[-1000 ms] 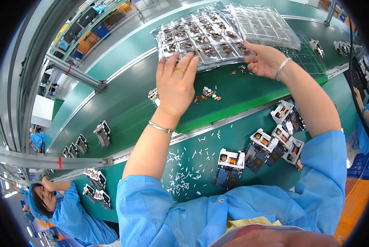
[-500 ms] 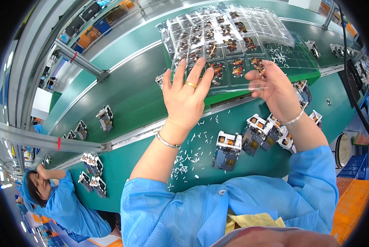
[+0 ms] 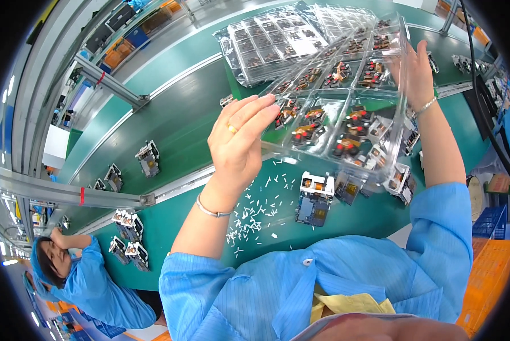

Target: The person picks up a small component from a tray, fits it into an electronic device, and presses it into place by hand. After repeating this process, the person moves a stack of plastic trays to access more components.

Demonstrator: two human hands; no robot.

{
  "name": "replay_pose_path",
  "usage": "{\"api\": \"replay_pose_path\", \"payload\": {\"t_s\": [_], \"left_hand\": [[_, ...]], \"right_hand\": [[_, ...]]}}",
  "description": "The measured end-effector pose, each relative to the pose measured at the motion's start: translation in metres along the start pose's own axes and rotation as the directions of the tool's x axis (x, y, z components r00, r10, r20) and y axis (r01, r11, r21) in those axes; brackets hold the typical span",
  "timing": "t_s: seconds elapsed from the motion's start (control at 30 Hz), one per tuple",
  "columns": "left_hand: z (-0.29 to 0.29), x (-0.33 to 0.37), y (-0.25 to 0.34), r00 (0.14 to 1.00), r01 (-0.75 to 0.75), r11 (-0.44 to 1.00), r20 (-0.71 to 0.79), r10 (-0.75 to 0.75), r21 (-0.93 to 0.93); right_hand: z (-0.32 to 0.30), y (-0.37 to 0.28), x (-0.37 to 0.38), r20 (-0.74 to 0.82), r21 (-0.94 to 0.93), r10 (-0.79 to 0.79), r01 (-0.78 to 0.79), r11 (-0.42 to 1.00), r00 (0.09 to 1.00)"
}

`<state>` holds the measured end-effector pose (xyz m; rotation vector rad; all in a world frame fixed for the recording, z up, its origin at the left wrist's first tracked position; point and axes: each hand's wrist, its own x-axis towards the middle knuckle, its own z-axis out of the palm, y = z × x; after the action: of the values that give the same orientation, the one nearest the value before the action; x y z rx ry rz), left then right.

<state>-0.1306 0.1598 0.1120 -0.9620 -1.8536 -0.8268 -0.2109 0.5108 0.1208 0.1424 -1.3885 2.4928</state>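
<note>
Between my two hands hangs a clear plastic compartment tray [image 3: 324, 157], tilted and raised above the bench. Small copper, black and red components [image 3: 357, 119] sit in its pockets. My left hand [image 3: 238, 136] grips the tray's left edge, fingers bent over the rim. On the far right side, my right hand [image 3: 417, 79] holds the other edge, its fingers partly hidden behind the clear plastic. Beneath the tray stand white-and-dark mechanical modules [image 3: 314, 199], some seen through it. Farther back lies a stack of similar filled trays [image 3: 240, 65].
Small white slivers [image 3: 249, 221] are scattered on the green bench near my left forearm. More modules stand on the green conveyor [image 3: 148, 159] and at the bench's left [image 3: 128, 226]. A metal frame [image 3: 90, 193] crosses at left, near a seated co-worker [image 3: 96, 284].
The filled tray has come up off the stack, turned and tilted toward me. My right hand has moved up and right along its edge; my left hand has shifted slightly left and down.
</note>
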Motion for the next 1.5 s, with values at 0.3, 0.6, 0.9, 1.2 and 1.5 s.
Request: {"api": "replay_pose_path", "payload": {"t_s": [0.3, 0.6, 0.9, 1.2, 1.5], "left_hand": [[0.040, -0.044, -0.042, 0.842, 0.533, 0.746, 0.167, -0.513, -0.398], [0.062, -0.055, -0.080, 0.670, 0.649, 0.392, 0.247, -0.700, -0.652], [0.063, -0.041, -0.089, 0.697, 0.579, 0.266, 0.299, -0.651, -0.770], [0.074, -0.028, -0.079, 0.622, 0.568, 0.054, 0.386, -0.681, -0.821], [0.071, -0.018, -0.078, 0.562, 0.642, 0.019, 0.453, -0.692, -0.767]], "right_hand": [[-0.016, 0.024, 0.018, 0.099, -0.016, 0.135, -0.134, 0.991, 0.986], [-0.009, 0.011, 0.013, 0.096, -0.232, 0.054, -0.031, 0.972, 0.994], [-0.002, -0.013, 0.018, 0.005, -0.364, -0.048, 0.047, 0.930, 0.999], [0.026, -0.018, 0.028, -0.030, -0.216, -0.202, 0.191, 0.958, 0.979], [0.010, -0.009, 0.063, -0.034, -0.149, -0.211, 0.204, 0.968, 0.977]]}}
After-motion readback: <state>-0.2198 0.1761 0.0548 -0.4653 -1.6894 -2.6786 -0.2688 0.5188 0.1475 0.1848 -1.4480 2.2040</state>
